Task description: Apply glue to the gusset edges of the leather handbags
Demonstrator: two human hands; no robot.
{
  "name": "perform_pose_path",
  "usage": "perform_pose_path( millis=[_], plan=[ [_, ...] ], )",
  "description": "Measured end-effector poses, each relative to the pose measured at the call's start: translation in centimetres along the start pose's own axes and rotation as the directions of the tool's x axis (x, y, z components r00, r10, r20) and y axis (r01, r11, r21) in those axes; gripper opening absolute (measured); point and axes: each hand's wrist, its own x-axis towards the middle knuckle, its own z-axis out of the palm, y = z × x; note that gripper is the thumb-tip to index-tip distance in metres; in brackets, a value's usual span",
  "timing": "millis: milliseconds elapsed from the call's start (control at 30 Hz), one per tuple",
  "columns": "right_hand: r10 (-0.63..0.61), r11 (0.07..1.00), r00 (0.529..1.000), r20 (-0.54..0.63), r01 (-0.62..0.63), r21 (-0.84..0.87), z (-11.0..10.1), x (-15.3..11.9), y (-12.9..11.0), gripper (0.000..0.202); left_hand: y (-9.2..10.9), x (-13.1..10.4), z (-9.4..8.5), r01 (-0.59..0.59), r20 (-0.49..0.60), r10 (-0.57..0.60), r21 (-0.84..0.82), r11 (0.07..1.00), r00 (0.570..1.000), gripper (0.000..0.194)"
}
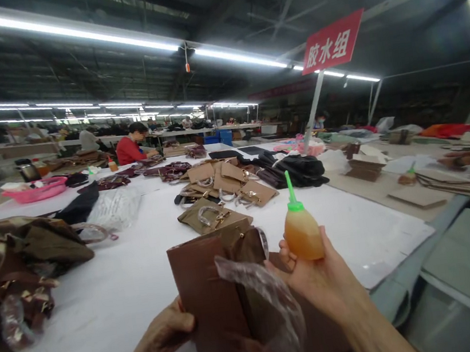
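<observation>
- Pinching the brown bag (212, 312) by its left edge in the head view, the left grip (170, 326) is closed, thumb in front; best keep the bag steady over the worktop (120, 324).
- The right grip (317, 275) curls around the amber bottle (302, 233), green nozzle (290, 189) up; squeeze lightly (drips could mark the bag).
- Hold the plastic-wrapped handle (284, 302), looped across the bag, clear of the nozzle.

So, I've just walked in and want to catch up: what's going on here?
The person's left hand holds a brown bag piece by its edge; a plastic-wrapped handle shows in front. The right hand cradles a squeeze bottle of amber liquid, its green nozzle up. More bag pieces lie piled ahead on the white table.
</observation>
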Motion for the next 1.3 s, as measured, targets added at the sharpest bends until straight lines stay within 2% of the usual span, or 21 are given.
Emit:
perform_pose_path(
  millis=[167, 300, 400, 500, 567, 667, 733, 800, 900, 1033, 1100, 1167, 1300],
  plan=[
    [0.009, 1.0, 1.0, 0.005, -0.009, 0.005, 0.4, 0.5, 0.4, 0.046, -0.2, -0.2, -0.4, 0.038, -0.033, -0.034, 0.145, 0.989, 0.999, 0.068],
    [0.003, 1.0, 0.999, -0.041, -0.003, -0.017, 0.3, 0.7, 1.0, 0.048, -0.2, -0.7, -0.5, 0.078, -0.048, -0.07, 0.212, 0.974, 0.996, 0.067],
    [-0.019, 0.999, 0.998, -0.067, 0.017, -0.033, 0.2, 0.8, 1.2, 0.047, 0.1, -0.8, -0.9, 0.066, -0.038, -0.06, 0.207, 0.976, 0.998, 0.063],
    [-0.037, 0.999, 0.997, -0.074, 0.035, -0.035, 0.3, 0.7, 1.0, 0.046, 0.0, -0.3, -1.3, 0.07, -0.062, -0.063, 0.107, 0.992, 0.996, 0.061],
    [-0.058, 0.998, 0.996, -0.063, 0.056, -0.036, 0.5, 0.5, 0.6, 0.048, -0.5, 0.1, -1.3, 0.011, -0.129, -0.017, -0.045, 0.999, 0.991, 0.067],
    [-0.105, 0.993, 0.994, -0.031, 0.103, -0.053, 0.8, 0.0, -0.2, 0.051, -1.7, 0.8, -0.9, -0.188, -0.303, 0.096, -0.292, 0.938, 0.948, 0.077],
    [-0.125, 0.99, 0.992, -0.024, 0.124, -0.063, 0.9, -0.4, -0.5, 0.052, -2.4, 1.1, -0.4, -0.299, -0.4, 0.136, -0.381, 0.875, 0.906, 0.07],
    [-0.112, 0.992, 0.993, -0.032, 0.11, -0.059, 0.8, -0.8, -0.3, 0.05, -3.0, 1.1, 0.2, -0.364, -0.429, 0.173, -0.416, 0.834, 0.887, 0.052],
    [-0.006, 0.999, 1.0, -0.031, 0.005, -0.049, 0.2, -1.0, 1.2, 0.049, -4.0, 0.9, 1.2, -0.412, -0.34, 0.278, -0.434, 0.801, 0.898, 0.034],
    [0.137, 0.986, 0.989, -0.06, -0.142, -0.088, -1.0, -0.4, 3.9, 0.045, -5.7, 0.8, 2.3, -0.371, -0.112, 0.361, -0.457, 0.808, 0.926, 0.031],
    [0.122, 0.986, 0.989, -0.078, -0.13, -0.102, -1.2, 0.1, 4.5, 0.045, -6.6, 0.9, 2.8, -0.35, -0.065, 0.364, -0.469, 0.811, 0.929, 0.028],
    [0.069, 0.991, 0.994, -0.082, -0.078, -0.11, -1.0, 0.5, 4.5, 0.048, -7.5, 0.8, 3.5, -0.34, -0.069, 0.354, -0.491, 0.802, 0.933, 0.025],
    [-0.023, 0.989, 0.999, -0.041, 0.016, -0.146, 0.5, 0.5, 3.7, 0.053, -9.5, 0.2, 5.3, -0.226, -0.079, 0.224, -0.601, 0.767, 0.971, 0.021]
  ],
)
